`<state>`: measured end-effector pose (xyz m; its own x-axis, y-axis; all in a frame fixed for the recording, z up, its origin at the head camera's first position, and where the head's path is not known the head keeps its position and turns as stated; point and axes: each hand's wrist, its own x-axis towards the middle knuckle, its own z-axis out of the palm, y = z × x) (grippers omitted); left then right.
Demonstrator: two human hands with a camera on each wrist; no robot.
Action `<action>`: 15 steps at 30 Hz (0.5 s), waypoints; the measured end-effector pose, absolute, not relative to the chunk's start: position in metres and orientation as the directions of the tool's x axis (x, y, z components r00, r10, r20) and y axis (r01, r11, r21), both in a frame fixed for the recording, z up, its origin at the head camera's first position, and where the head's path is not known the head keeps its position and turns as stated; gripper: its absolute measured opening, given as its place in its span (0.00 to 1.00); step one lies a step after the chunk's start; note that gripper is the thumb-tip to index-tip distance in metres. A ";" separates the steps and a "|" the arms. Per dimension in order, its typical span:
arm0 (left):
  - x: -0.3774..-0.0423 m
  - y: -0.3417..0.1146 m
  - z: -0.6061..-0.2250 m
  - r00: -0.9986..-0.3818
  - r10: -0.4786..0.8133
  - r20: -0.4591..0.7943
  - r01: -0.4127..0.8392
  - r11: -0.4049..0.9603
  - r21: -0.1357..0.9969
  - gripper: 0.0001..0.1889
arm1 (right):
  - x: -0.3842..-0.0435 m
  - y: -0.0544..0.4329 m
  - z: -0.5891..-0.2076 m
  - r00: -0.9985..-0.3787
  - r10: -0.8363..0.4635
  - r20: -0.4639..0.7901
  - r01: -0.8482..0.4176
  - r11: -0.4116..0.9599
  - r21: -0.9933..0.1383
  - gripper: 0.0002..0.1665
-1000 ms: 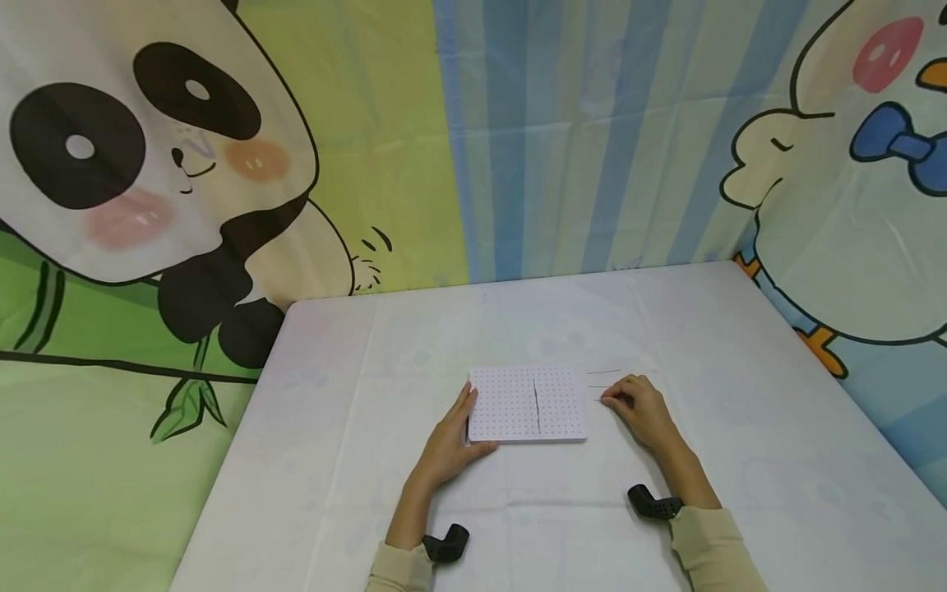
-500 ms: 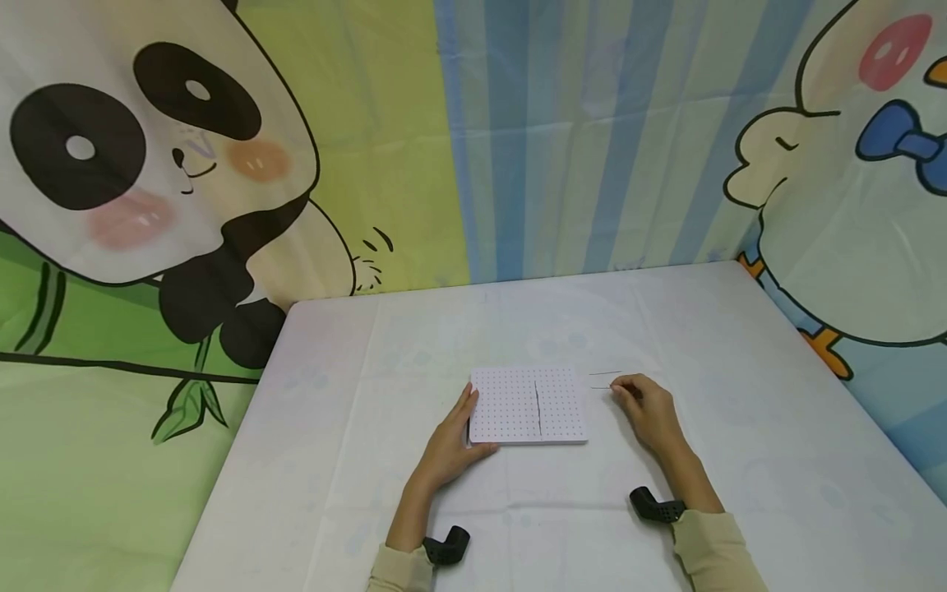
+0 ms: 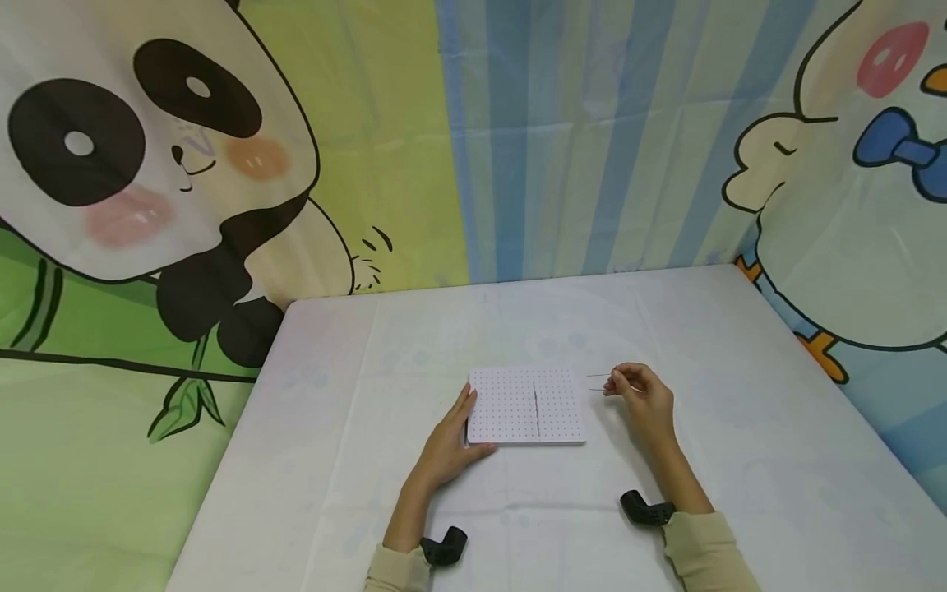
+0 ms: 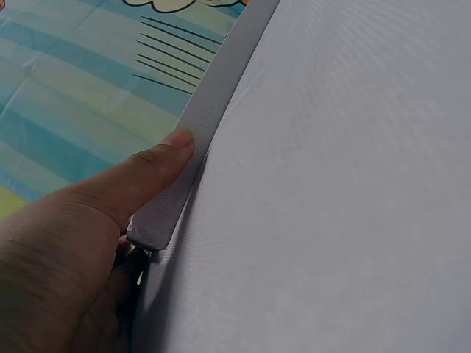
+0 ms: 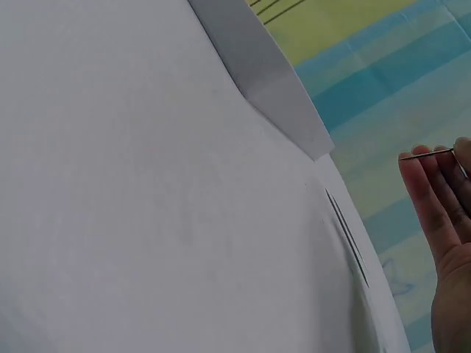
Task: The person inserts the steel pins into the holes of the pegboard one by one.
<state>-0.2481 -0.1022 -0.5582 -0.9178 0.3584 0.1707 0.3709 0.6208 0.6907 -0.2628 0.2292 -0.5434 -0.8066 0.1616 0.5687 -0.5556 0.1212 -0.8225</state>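
Observation:
In the head view a white board [image 3: 503, 411] with a grid of small holes lies on the table. Several thin dark needle-like sticks [image 4: 171, 59] stand up from it in a row, which looks like one dark line from above. My left hand [image 3: 445, 448] rests at the board's near left corner, fingers straight along the left side, thumb [image 4: 158, 162] pressing the front edge. Just right of the board my right hand [image 3: 647, 407] pinches one thin stick [image 5: 430, 154] between thumb and fingers, raised off the table. Two more sticks [image 5: 347, 235] lie on the table below it.
A pale cloth covers the table [image 3: 399, 353]. Behind it hangs a curtain [image 3: 562, 148] printed with stripes and cartoon animals. Each wrist wears a small black device, the right one [image 3: 646, 508] near the sleeve cuff.
Three sticks lay right of the board earlier, the nearest one at my right fingertips. My right hand has picked that one up and lifted it. My left hand stays at the board.

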 end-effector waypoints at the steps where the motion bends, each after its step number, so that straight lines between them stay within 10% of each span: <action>1: -0.248 -0.103 -0.558 -0.918 0.359 0.172 0.372 0.622 0.689 0.50 | -0.263 0.225 -0.541 -0.806 0.152 0.573 -0.564 0.100 -0.820 0.07; 15: -0.249 -0.105 -0.562 -0.918 0.360 0.165 0.369 0.627 0.686 0.50 | -0.276 0.155 -0.538 -0.815 0.006 0.580 -0.561 0.242 -0.791 0.10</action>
